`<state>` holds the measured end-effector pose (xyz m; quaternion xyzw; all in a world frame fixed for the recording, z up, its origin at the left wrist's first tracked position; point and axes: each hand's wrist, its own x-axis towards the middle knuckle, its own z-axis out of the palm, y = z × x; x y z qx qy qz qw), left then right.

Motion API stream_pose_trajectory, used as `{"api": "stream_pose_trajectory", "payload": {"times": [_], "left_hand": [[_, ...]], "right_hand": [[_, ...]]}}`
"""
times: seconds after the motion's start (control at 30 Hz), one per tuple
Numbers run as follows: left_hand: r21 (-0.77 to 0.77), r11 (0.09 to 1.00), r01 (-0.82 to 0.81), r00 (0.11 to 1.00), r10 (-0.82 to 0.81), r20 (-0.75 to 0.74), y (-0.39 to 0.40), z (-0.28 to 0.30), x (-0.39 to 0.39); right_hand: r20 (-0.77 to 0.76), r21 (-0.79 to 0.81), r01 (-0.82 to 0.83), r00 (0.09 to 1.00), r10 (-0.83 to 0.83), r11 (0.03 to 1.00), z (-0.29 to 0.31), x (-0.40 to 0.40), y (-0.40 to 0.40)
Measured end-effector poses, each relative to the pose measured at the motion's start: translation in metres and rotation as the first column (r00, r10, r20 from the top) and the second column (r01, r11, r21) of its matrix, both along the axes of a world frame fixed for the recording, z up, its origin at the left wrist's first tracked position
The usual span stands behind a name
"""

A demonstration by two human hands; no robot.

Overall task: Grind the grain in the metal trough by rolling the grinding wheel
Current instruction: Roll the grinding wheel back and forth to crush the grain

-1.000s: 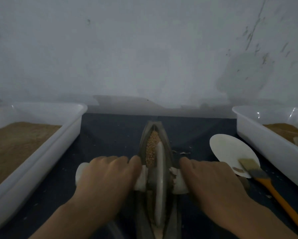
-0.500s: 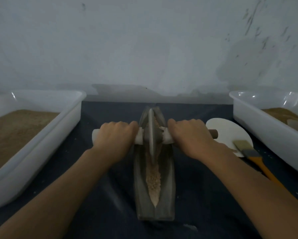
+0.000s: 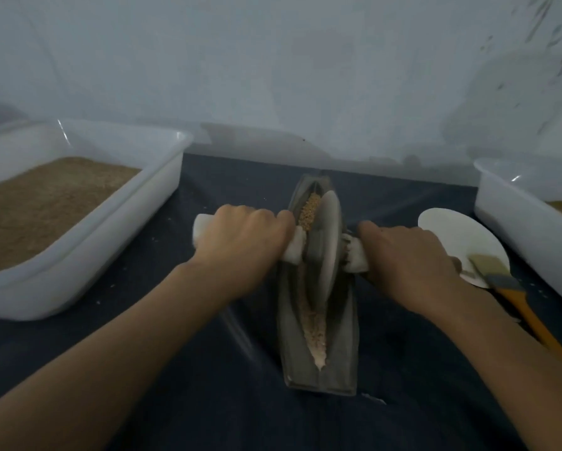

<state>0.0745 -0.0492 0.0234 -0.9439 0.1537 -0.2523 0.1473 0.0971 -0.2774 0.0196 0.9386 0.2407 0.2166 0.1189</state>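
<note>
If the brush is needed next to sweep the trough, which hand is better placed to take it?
Right. The right hand grips the axle handle just beside the brush, which lies across the white dish. The left hand is on the far side of the grinding wheel.

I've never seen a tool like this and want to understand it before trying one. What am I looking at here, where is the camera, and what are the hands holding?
The camera sits on the person's head, looking forward and down, so you see their own arms. In the middle, on a dark cloth, lies a narrow boat-shaped metal trough. A grinding wheel stands on edge in its groove. The left hand and right hand each grip one end of the wheel's white-wrapped axle handle. Whole grain lies beyond the wheel, finer meal in the groove nearer the person. White trays of brown material stand on both sides. At right lie a white disc and a brush.
</note>
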Motion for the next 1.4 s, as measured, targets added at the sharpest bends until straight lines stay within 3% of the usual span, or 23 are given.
{"api": "stream_pose_trajectory", "payload": {"times": [0.2,0.4,0.57,0.73,1.0,1.2,1.3,1.4], "left_hand": [[-0.098,0.995,-0.037,0.999,0.036,-0.012,0.003,-0.006,0.044],[-0.120,0.993,0.012,0.998,-0.020,-0.064,0.002,0.002,-0.004],[-0.124,0.966,0.229,0.973,-0.226,0.036,0.008,0.011,-0.053],[-0.055,0.993,0.101,0.995,-0.102,-0.016,0.002,0.002,-0.023],[-0.115,0.993,-0.012,0.999,0.006,-0.048,-0.001,0.003,0.038],[-0.159,0.979,0.127,0.986,-0.142,-0.089,0.003,0.005,-0.016],[-0.169,0.956,0.239,0.967,-0.249,-0.046,0.005,0.007,-0.033],[-0.143,0.967,0.211,0.972,-0.223,-0.073,-0.001,0.010,-0.025]], "right_hand": [[0.071,-0.034,0.019,0.997,-0.017,0.999,0.007,0.044,0.010],[-0.021,-0.032,0.004,1.000,-0.005,0.999,0.012,-0.014,0.003],[-0.058,0.017,-0.032,0.998,0.033,0.999,0.014,-0.056,-0.009],[-0.033,-0.044,0.012,0.999,-0.014,0.999,0.006,-0.025,-0.003],[-0.012,-0.001,0.076,0.997,-0.076,0.997,0.009,0.040,0.013],[-0.039,-0.026,-0.011,0.999,0.010,1.000,0.011,-0.017,0.004],[-0.181,-0.032,0.072,0.980,-0.077,0.997,0.007,-0.029,0.001],[-0.136,-0.035,0.098,0.985,-0.102,0.995,0.000,-0.023,-0.004]]}}
